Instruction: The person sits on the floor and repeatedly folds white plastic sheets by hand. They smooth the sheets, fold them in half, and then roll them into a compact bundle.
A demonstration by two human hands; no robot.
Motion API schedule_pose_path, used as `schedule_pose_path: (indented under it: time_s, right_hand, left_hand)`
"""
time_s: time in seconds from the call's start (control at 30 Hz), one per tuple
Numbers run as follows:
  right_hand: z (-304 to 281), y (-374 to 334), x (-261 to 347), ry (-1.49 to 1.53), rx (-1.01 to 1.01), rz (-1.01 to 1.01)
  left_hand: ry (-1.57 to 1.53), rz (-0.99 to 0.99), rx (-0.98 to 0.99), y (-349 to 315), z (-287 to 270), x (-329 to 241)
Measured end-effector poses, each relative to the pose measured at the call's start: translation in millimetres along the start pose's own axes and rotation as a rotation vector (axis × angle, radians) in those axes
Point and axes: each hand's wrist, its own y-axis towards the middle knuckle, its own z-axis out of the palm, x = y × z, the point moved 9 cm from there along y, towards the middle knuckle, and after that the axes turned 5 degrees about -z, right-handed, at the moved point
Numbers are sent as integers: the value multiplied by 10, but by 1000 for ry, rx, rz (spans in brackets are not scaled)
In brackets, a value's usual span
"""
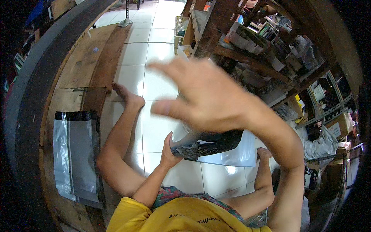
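Observation:
My right hand [210, 94] is raised over the middle of the view, smeared by motion. Its thumb and fingers are apart, and nothing shows in them. Below it, my left hand [169, 154] grips the left edge of a dark plastic bag [210, 146], black and shiny with creases. Part of this bag lies hidden behind my right hand and wrist. Under and beyond the bag spreads a pale, glossy plastic sheet [235, 154], between my legs. To my left, a flat grey plastic bag [79, 154] with black edges rests on wooden boards.
Wooden boards [81, 65] run along my left side. White floor tiles [135, 73] stretch ahead. On the right stands a dark wooden frame [251, 63] crowded with wrapped items. A yellowish basket [180, 29] is at the far end, and a white plastic bag [321, 146] sits at right.

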Motion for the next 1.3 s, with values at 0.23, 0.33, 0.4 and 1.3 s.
schedule_pose_path:
  time_s: [0.23, 0.33, 0.4, 1.3]
  right_hand:
    - [-36, -138, -155, 69, 29, 71]
    - [22, -283, -304, 91, 61, 102]
    - [-30, -370, -309, -17, 2, 39]
    - [-330, -410, -437, 430, -132, 181]
  left_hand:
    - [122, 35, -60, -6, -118, -360]
    - [119, 22, -41, -23, -100, -415]
    - [100, -26, 8, -10, -45, -356]
    - [163, -60, 48, 47, -76, -483]
